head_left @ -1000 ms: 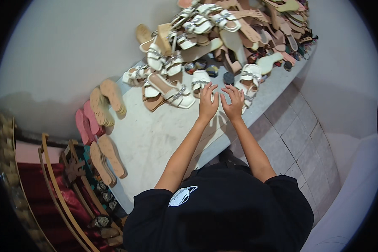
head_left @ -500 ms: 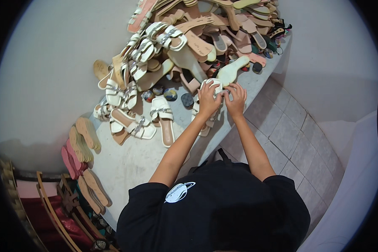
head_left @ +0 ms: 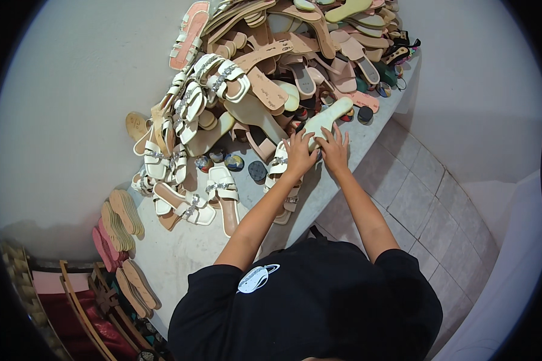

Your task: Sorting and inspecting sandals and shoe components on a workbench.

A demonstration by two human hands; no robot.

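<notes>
A pale greenish-white shoe sole (head_left: 331, 117) lies slanting at the near side of a pile of footwear. My left hand (head_left: 301, 156) is at its near end, palm down with the fingers spread. Over the sole's right edge, near the same end, are the stretched fingers of my right hand (head_left: 335, 150). The exact contact under both palms is hidden. Just left of and below my left hand, white strappy sandals (head_left: 277, 167) lie along the table edge, partly covered by that hand and forearm.
A heap of soles and sandals (head_left: 265, 90) covers the far part of the grey table (head_left: 193, 265). White sandals (head_left: 223, 189) and small round heel pieces (head_left: 257, 171) lie left of my hands. Stacked insoles (head_left: 123, 216) line the left edge. Tiled floor (head_left: 403, 180) is at the right.
The view has shifted, so the table appears lower. My hands have moved from a white sandal onto the near end of the pale sole, which stays in place.
</notes>
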